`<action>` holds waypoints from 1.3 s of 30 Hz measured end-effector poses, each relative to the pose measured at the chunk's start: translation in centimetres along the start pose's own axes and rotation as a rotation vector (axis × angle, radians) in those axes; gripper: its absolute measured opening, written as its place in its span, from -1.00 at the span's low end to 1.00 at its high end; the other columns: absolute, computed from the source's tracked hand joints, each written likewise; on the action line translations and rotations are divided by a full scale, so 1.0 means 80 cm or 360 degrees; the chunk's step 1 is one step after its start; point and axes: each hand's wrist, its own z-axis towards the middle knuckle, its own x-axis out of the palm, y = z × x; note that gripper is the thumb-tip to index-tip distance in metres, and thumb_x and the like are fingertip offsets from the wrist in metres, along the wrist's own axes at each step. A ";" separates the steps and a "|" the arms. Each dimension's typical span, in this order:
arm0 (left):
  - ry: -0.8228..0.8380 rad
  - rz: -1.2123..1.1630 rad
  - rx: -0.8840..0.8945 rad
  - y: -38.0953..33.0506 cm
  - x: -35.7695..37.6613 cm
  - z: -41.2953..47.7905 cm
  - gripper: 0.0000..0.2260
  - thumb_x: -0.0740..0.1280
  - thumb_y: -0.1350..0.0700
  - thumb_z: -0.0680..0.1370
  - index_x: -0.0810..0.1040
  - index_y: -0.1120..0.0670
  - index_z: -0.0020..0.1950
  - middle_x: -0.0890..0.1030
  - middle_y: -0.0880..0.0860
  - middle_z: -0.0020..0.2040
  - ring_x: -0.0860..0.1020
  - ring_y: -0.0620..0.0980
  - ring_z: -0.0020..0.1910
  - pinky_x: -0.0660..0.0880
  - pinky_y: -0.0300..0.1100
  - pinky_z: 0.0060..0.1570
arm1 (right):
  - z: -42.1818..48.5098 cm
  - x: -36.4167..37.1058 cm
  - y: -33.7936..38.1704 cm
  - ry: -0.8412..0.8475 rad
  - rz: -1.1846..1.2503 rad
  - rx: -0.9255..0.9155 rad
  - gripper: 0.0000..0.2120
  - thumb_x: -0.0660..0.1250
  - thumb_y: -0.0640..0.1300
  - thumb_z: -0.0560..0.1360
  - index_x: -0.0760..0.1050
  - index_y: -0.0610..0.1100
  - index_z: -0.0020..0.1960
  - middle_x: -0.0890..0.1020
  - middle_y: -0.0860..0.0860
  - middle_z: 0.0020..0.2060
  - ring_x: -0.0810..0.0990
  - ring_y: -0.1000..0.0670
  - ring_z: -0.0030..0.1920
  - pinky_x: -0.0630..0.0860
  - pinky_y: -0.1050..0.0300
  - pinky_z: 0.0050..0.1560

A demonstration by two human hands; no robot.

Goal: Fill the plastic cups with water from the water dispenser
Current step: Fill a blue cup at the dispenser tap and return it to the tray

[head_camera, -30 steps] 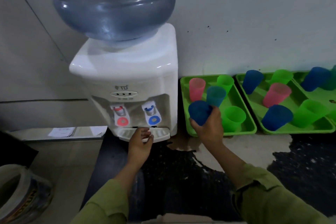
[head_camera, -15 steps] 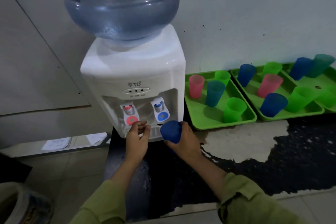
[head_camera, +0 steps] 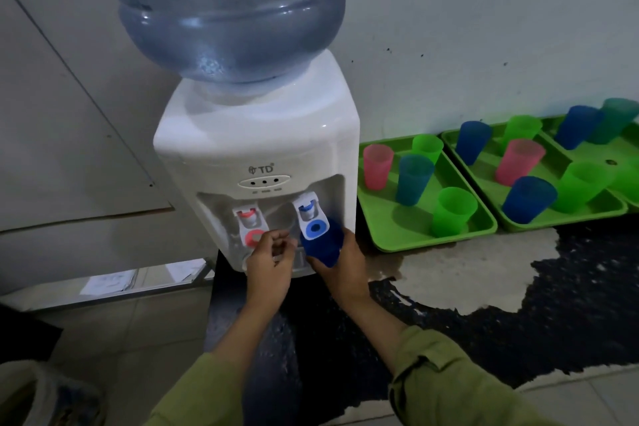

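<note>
Fill step: right hand (head_camera: 349, 263) fingers wrap the dark blue cup (head_camera: 323, 247) under the water dispenser's (head_camera: 256, 135) blue tap (head_camera: 311, 221), left hand (head_camera: 269, 266) fingers curled, empty, just left of it; next probably push the lever, cup level.

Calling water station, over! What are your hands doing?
Right hand grips blue cup under blue tap. Left hand curled, empty, below red tap. Flow not visible. Nothing blocking.
</note>
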 end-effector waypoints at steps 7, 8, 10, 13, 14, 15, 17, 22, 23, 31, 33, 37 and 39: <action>0.0017 0.0327 0.0023 -0.012 0.012 0.017 -0.88 0.34 0.05 0.52 0.58 0.05 0.01 0.61 -0.07 -0.13 0.56 -0.15 -0.15 0.45 -0.31 -0.15 | 0.003 0.007 -0.008 -0.0105 -0.0209 -0.0060 -0.41 0.57 -0.04 0.23 0.41 -0.22 0.14 0.44 -0.09 0.01 0.53 -0.11 0.02 0.44 0.15 0.02; 0.0024 0.0370 0.0027 -0.013 0.013 0.018 -0.88 0.34 0.04 0.52 0.59 0.06 -0.02 0.61 -0.06 -0.15 0.57 -0.13 -0.17 0.46 -0.28 -0.15 | 0.003 0.007 -0.009 -0.0103 -0.0242 -0.0062 -0.42 0.56 -0.03 0.23 0.42 -0.21 0.12 0.43 -0.08 0.00 0.52 -0.10 0.00 0.42 0.18 -0.01; 0.0036 0.0456 0.0039 -0.017 0.015 0.019 -0.88 0.34 0.01 0.52 0.60 0.04 -0.08 0.61 -0.08 -0.21 0.56 -0.14 -0.21 0.46 -0.28 -0.19 | 0.005 0.006 -0.011 -0.0095 -0.0284 -0.0068 -0.43 0.56 0.00 0.23 0.42 -0.19 0.11 0.43 -0.06 0.00 0.51 -0.07 -0.01 0.37 0.25 -0.04; 0.0035 0.0545 0.0012 -0.020 0.017 0.018 -0.86 0.34 0.00 0.52 0.60 0.05 -0.12 0.60 -0.07 -0.23 0.56 -0.12 -0.24 0.49 -0.21 -0.20 | 0.006 0.006 -0.014 -0.0094 -0.0321 -0.0079 -0.43 0.55 0.02 0.24 0.42 -0.20 0.11 0.43 -0.05 0.00 0.51 -0.07 -0.01 0.34 0.27 -0.06; 0.0041 0.0568 -0.0012 -0.021 0.018 0.018 -0.85 0.33 0.00 0.53 0.59 0.06 -0.12 0.61 -0.05 -0.22 0.56 -0.09 -0.23 0.49 -0.17 -0.19 | 0.006 0.006 -0.014 -0.0088 -0.0338 -0.0073 -0.43 0.55 0.03 0.24 0.42 -0.21 0.11 0.44 -0.06 0.01 0.51 -0.07 0.00 0.34 0.26 -0.07; 0.0056 0.0600 -0.0034 -0.022 0.019 0.018 -0.84 0.31 0.00 0.54 0.58 0.07 -0.12 0.61 -0.04 -0.21 0.56 -0.07 -0.22 0.49 -0.16 -0.19 | 0.006 0.006 -0.014 -0.0081 -0.0356 -0.0064 -0.43 0.55 0.03 0.25 0.42 -0.21 0.11 0.44 -0.07 0.02 0.51 -0.08 0.00 0.34 0.26 -0.07; 0.0087 0.0670 -0.0047 -0.022 0.020 0.018 -0.81 0.26 0.00 0.56 0.55 0.08 -0.14 0.59 -0.01 -0.21 0.54 -0.04 -0.23 0.45 -0.16 -0.23 | 0.007 0.005 -0.014 -0.0065 -0.0395 -0.0055 -0.43 0.54 0.04 0.25 0.42 -0.21 0.12 0.45 -0.08 0.04 0.51 -0.09 0.02 0.33 0.26 -0.07; 0.0084 0.0690 0.0077 -0.020 0.014 0.009 -0.81 0.23 0.05 0.58 0.49 0.14 -0.16 0.52 0.03 -0.21 0.49 0.02 -0.22 0.31 -0.18 -0.25 | 0.010 0.002 -0.011 -0.0031 -0.0440 -0.0029 -0.40 0.54 0.04 0.27 0.41 -0.21 0.16 0.45 -0.10 0.09 0.52 -0.11 0.06 0.44 0.12 -0.06; 0.0080 0.0687 0.0109 -0.020 0.012 0.007 -0.82 0.24 0.07 0.58 0.48 0.14 -0.15 0.51 0.03 -0.20 0.48 0.01 -0.21 0.30 -0.18 -0.24 | 0.010 0.001 -0.010 -0.0028 -0.0437 -0.0025 -0.40 0.54 0.04 0.27 0.41 -0.21 0.17 0.44 -0.10 0.09 0.52 -0.11 0.07 0.45 0.11 -0.06; 0.0027 0.0384 0.0090 -0.035 -0.007 0.005 -0.77 0.20 0.19 0.56 0.41 0.09 -0.30 0.44 0.02 -0.36 0.41 -0.01 -0.35 0.28 -0.16 -0.33 | 0.011 -0.001 -0.007 -0.0007 -0.0508 -0.0015 -0.38 0.52 0.10 0.27 0.41 -0.19 0.18 0.45 -0.09 0.10 0.54 -0.12 0.03 0.47 0.06 -0.11; -0.0015 0.0314 0.0012 -0.042 -0.014 0.013 -0.78 0.18 0.17 0.56 0.45 0.18 -0.27 0.47 0.14 -0.35 0.42 0.07 -0.35 0.34 -0.05 -0.30 | 0.010 -0.002 -0.007 -0.0026 -0.0523 -0.0023 -0.36 0.52 0.11 0.26 0.42 -0.17 0.20 0.45 -0.08 0.10 0.55 -0.12 0.02 0.45 0.09 -0.14; 0.0008 0.0290 -0.0074 -0.053 -0.026 0.029 -0.76 0.17 0.16 0.54 0.47 0.28 -0.23 0.54 0.31 -0.28 0.51 0.24 -0.26 0.48 0.10 -0.18 | 0.010 -0.001 -0.007 -0.0028 -0.0544 -0.0019 -0.34 0.52 0.12 0.25 0.41 -0.16 0.22 0.45 -0.08 0.11 0.55 -0.14 0.02 0.45 0.08 -0.18; 0.0049 0.0327 -0.0067 -0.057 -0.030 0.029 -0.74 0.18 0.10 0.52 0.48 0.25 -0.25 0.55 0.28 -0.30 0.51 0.18 -0.30 0.48 0.10 -0.20 | 0.010 0.000 -0.007 -0.0026 -0.0549 -0.0004 -0.33 0.52 0.12 0.25 0.40 -0.16 0.22 0.45 -0.09 0.11 0.56 -0.15 0.02 0.45 0.07 -0.19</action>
